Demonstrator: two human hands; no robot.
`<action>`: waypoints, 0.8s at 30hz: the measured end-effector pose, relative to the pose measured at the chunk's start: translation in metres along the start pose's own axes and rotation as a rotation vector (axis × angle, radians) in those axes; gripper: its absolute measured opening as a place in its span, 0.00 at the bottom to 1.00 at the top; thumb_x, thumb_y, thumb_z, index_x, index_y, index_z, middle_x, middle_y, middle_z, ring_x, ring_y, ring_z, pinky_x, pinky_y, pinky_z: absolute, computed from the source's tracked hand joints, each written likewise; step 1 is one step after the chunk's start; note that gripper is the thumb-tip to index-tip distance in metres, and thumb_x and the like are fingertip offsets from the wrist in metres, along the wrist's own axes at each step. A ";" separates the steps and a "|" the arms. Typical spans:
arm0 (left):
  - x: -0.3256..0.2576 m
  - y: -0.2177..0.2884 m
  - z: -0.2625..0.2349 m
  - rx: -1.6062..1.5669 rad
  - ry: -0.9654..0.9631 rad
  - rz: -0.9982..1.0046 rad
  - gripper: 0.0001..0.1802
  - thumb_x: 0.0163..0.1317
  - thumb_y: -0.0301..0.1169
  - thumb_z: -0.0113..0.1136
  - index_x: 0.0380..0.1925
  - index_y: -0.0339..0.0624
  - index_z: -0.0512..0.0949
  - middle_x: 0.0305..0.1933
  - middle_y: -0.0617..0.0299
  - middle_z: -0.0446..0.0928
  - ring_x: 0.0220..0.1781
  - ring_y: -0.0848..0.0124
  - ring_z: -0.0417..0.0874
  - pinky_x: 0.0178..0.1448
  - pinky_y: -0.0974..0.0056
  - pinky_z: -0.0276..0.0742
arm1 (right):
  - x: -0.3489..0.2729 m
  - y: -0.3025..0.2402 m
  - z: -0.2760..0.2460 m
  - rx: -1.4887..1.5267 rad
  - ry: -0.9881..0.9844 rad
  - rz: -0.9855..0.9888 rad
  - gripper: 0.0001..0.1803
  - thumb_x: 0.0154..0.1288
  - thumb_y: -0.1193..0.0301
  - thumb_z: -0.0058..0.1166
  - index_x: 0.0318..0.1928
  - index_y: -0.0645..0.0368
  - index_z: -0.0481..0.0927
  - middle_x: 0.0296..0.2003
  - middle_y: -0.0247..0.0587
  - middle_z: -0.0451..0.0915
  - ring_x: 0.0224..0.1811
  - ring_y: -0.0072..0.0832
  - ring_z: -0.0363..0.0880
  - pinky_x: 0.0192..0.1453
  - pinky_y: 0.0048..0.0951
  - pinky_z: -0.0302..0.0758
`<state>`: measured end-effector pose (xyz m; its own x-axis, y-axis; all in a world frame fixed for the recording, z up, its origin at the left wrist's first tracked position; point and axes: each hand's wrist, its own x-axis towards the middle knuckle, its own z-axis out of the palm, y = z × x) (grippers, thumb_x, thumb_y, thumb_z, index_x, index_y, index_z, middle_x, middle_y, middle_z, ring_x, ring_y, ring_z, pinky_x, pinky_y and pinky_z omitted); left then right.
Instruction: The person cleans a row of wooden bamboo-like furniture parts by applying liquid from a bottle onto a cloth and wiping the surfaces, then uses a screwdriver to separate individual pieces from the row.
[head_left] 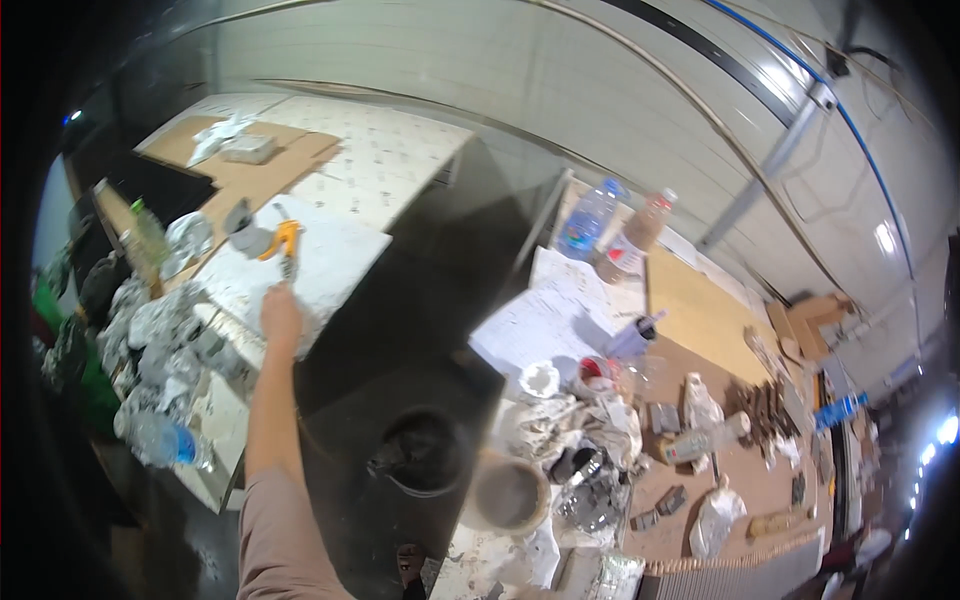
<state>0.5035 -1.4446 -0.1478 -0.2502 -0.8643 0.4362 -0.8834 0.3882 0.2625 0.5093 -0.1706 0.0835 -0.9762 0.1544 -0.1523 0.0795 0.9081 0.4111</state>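
Note:
My left hand (282,312) reaches out over a white board (335,240) on the left-hand table, its fingers closed. From the fist sticks up a tool with an orange part (285,238) and a greyish patterned lower end; its exact kind is too small to make out. Just left of the orange part, a grey rounded piece (250,240) touches or nearly touches it. Which of these pieces are joined, I cannot tell. My right hand is out of view.
Crumpled plastic (165,335) and a clear bottle (160,440) crowd the left table's near side. A black bucket (420,452) stands between the tables. On the right table are bottles (590,220), a round tub (510,493), rags (575,425) and small grey blocks (662,418).

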 end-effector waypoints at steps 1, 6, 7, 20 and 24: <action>0.012 0.021 0.003 -0.038 -0.048 -0.060 0.12 0.65 0.28 0.52 0.44 0.37 0.80 0.43 0.45 0.81 0.47 0.48 0.83 0.51 0.50 0.81 | -0.020 -0.037 -0.015 0.049 0.047 -0.012 0.19 0.56 0.64 0.60 0.46 0.61 0.82 0.49 0.60 0.78 0.52 0.56 0.76 0.56 0.47 0.76; 0.009 -0.041 0.003 -0.557 0.013 -0.005 0.14 0.70 0.33 0.53 0.38 0.29 0.79 0.33 0.44 0.78 0.36 0.51 0.78 0.44 0.51 0.72 | 0.090 -0.100 -0.041 0.158 0.750 -0.289 0.12 0.62 0.76 0.52 0.44 0.59 0.84 0.46 0.52 0.78 0.46 0.52 0.78 0.45 0.41 0.77; 0.000 -0.019 -0.027 -0.695 -0.048 -0.012 0.16 0.72 0.35 0.52 0.34 0.28 0.77 0.29 0.46 0.74 0.31 0.59 0.72 0.40 0.54 0.69 | 0.087 -0.151 -0.086 0.388 0.431 -0.113 0.09 0.54 0.80 0.54 0.37 0.60 0.81 0.45 0.51 0.78 0.44 0.51 0.78 0.45 0.41 0.77; -0.371 0.108 -0.419 -1.097 -0.722 0.193 0.17 0.75 0.25 0.46 0.55 0.29 0.78 0.38 0.58 0.80 0.36 0.75 0.77 0.42 0.70 0.73 | 0.081 -0.455 -0.229 1.354 -0.902 -1.303 0.41 0.63 0.68 0.68 0.74 0.56 0.63 0.63 0.42 0.73 0.55 0.28 0.78 0.57 0.30 0.79; -0.483 0.203 -0.487 -1.071 -0.806 0.421 0.09 0.62 0.18 0.53 0.37 0.30 0.82 0.27 0.63 0.72 0.26 0.76 0.72 0.30 0.70 0.68 | 0.075 -0.458 -0.219 1.729 -1.550 -1.429 0.61 0.53 0.61 0.77 0.78 0.56 0.47 0.68 0.43 0.66 0.54 0.26 0.76 0.56 0.27 0.77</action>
<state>0.6375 -0.7927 0.1141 -0.8949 -0.4256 0.1339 -0.0515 0.3965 0.9166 0.3558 -0.6602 0.0810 -0.0124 -0.9998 0.0174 0.6109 -0.0214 -0.7914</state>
